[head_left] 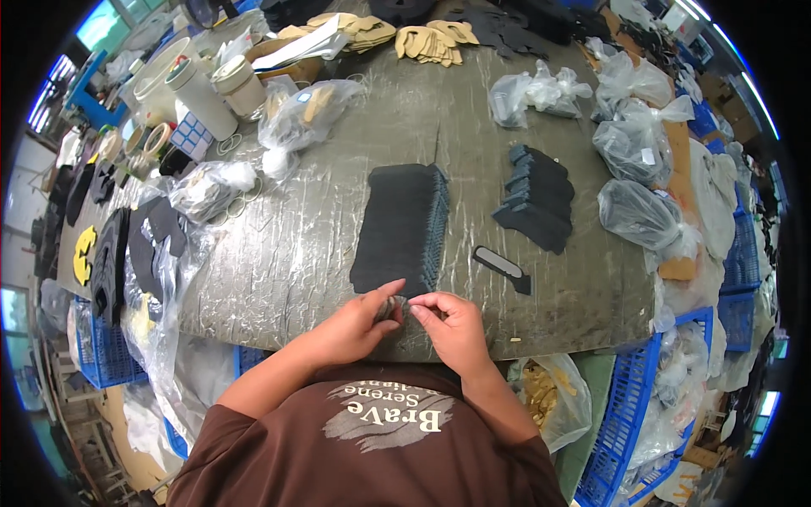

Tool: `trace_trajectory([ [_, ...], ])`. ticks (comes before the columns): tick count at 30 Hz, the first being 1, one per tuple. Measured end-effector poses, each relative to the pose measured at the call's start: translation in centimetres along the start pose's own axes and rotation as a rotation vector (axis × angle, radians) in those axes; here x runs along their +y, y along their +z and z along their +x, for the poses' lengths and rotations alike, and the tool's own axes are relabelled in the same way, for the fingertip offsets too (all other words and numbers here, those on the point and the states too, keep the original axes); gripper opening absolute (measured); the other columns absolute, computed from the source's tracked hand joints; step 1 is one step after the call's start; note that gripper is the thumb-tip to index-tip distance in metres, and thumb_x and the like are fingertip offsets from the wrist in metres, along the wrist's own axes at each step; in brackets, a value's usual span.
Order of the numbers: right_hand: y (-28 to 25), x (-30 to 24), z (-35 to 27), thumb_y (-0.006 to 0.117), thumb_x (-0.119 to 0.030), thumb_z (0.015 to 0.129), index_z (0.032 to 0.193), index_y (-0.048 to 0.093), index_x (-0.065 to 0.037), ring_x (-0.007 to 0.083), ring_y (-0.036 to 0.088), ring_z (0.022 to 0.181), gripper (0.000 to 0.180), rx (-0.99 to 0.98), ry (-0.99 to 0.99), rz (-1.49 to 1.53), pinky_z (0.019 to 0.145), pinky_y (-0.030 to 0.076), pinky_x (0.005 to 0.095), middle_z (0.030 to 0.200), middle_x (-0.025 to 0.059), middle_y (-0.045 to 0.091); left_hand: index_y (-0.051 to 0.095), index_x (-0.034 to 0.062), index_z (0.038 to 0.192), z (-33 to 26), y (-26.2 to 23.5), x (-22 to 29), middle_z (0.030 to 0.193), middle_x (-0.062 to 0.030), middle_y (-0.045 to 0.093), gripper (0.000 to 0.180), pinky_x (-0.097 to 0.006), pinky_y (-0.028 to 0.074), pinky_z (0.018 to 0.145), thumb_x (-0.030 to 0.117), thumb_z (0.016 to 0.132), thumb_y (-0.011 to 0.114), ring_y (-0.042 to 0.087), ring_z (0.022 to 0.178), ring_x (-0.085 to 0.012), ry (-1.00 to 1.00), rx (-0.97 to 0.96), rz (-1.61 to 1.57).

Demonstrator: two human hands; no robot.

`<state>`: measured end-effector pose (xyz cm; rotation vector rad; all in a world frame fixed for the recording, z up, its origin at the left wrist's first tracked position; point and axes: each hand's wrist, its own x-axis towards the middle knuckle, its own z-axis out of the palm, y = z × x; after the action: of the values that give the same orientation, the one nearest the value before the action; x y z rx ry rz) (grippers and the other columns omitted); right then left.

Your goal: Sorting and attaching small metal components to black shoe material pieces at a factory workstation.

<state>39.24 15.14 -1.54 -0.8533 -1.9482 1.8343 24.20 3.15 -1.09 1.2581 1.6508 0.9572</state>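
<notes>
Head view: left hand [359,321] and right hand [452,325] drawn together at the table's near edge, at about six o'clock, fingertips pinched on a small dark piece [400,308] between them; what exactly that piece is, too small to tell; just above, toward twelve o'clock, a fanned row of flat black cut pieces [401,224] on the worn grey table [321,245], its near end touching the fingers; at about two o'clock from the hands, a second, darker blue-grey stack [536,198]; between, at one to two o'clock, a lone narrow black strip with a pale face [503,266]. Clear knotted bags [638,139] further off toward two o'clock; white tubs [198,93] at ten o'clock.

Step in hand, by the look of it: separating or picking a single piece off the row's near end; next move likely calls for a fine fingertip grip, peeling one layer without dragging the fanned row out of line.
</notes>
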Motion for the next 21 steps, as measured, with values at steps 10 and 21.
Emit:
trace_trajectory([
  [10,0.9,-0.3,-0.1,0.064,-0.001,0.082,0.085,0.065,0.003,0.0032,0.050,0.065,0.005,-0.121,-0.092,-0.016,0.057,0.041,0.0196,0.075,0.0005,0.062,0.024,-0.0034,0.139,-0.6,0.2,-0.2,0.106,-0.0270,0.055,0.066,-0.041,0.044,0.083,0.007,0.084,0.060,0.055,0.098,-0.0409,0.068,-0.072,0.135],
  [21,1.2,0.7,-0.1,0.056,-0.002,0.085,0.086,0.059,-0.001,0.0030,0.048,0.064,0.003,-0.214,0.207,0.546,0.057,0.039,0.0183,0.075,-0.0001,0.056,0.030,-0.0029,0.137,-0.7,-0.1,0.1,0.101,-0.0173,0.057,0.057,-0.034,0.046,0.081,0.001,0.085,0.054,0.058,0.091,-0.0249,-0.005,-0.169,-0.444],
])
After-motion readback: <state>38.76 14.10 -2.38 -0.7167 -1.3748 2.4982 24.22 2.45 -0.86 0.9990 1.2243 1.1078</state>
